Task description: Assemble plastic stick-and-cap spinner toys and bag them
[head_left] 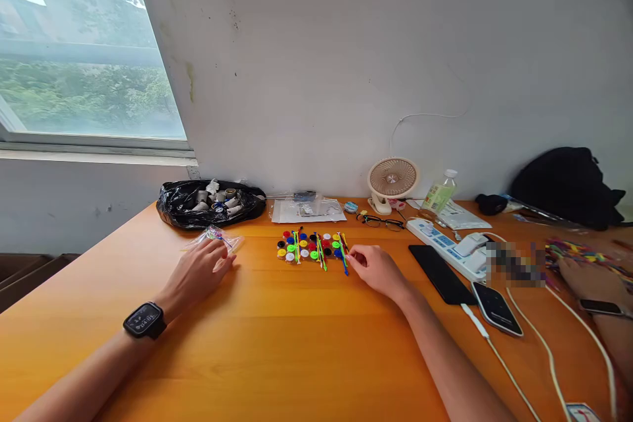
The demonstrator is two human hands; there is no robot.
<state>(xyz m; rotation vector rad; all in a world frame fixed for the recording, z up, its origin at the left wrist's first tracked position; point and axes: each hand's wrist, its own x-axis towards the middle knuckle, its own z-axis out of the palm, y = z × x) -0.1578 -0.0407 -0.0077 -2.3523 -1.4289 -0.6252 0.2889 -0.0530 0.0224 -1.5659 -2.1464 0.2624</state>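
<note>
Right hand (378, 269) fingertips touch blue stick (343, 264); left hand (200, 271) on plastic bag (217, 239).

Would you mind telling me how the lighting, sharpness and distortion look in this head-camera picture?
Head view: daylight from the window at upper left, which is washed out and hazy; soft sheen on the orange table; wide-angle bending tilts the window frame; the small coloured pieces by the right hand are sharp; one patch at right is pixelated.

Two hands on the table, one fan (392, 179), one bottle (440, 192), two phones (440, 273), one pair of glasses (380, 221), one black bag (210, 203).
</note>
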